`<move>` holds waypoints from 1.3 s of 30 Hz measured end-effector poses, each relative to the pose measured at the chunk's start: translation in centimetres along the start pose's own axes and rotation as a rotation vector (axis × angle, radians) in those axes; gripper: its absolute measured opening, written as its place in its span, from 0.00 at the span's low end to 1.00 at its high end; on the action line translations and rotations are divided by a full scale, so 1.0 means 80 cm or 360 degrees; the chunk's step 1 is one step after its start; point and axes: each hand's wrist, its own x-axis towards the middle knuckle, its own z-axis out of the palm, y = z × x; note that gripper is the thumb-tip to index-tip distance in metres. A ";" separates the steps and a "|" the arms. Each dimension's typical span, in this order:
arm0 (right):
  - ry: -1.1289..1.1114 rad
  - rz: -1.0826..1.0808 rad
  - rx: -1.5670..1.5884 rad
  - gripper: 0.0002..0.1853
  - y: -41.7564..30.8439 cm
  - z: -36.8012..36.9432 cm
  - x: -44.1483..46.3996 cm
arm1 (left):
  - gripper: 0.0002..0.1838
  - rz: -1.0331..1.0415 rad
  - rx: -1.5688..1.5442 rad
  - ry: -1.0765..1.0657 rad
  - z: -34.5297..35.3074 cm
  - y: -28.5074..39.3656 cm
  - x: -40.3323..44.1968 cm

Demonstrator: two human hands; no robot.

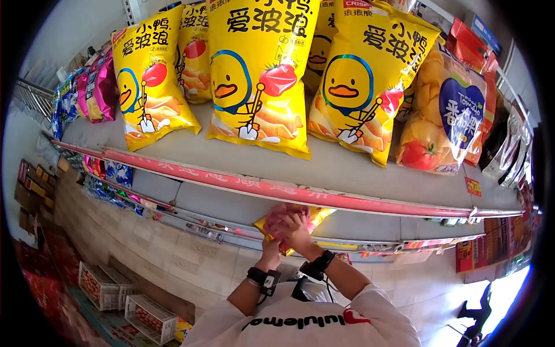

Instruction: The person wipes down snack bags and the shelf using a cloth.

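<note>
In front of my chest, at the level of the lower shelf, is a yellow snack bag (322, 215), partly covered by my hands. A crumpled pink cloth (282, 213) lies against its face. My right hand (296, 230) presses the cloth onto the bag with bent fingers. My left hand (270, 248) is closed at the bag's near left edge; its fingertips are mostly hidden. Black bands with small devices sit on both wrists.
Large yellow duck-print chip bags (257, 81) stand on the upper shelf, beside a clear tomato-flavour snack bag (442, 115). The shelf's red front strip (248, 180) runs above my hands. White crates (151, 318) stand on the floor at lower left.
</note>
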 end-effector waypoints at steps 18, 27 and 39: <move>0.0114 -0.0208 0.0118 0.11 -0.025 -0.018 0.025 | 0.21 0.0193 -0.0364 -0.0080 0.016 0.020 -0.008; -0.0193 0.1556 0.1079 0.07 0.191 -0.002 -0.043 | 0.19 0.0072 -0.0080 -0.0062 0.012 0.016 -0.006; 0.0349 0.0201 0.0005 0.09 -0.014 -0.027 -0.022 | 0.18 -0.0028 -0.0111 -0.0385 0.000 0.029 -0.002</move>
